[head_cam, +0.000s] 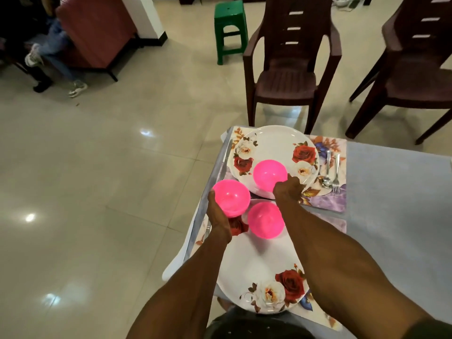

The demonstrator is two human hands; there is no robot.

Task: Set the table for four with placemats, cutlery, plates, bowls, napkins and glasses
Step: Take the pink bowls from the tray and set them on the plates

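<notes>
The right hand gripped the rim of a pink bowl on the far floral plate; it was best centred before release. The left hand cradled a spare bowl, kept level.

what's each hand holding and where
Left hand grips a pink plastic bowl by its side. Right hand touches another pink bowl's rim on the floral plate.
</notes>
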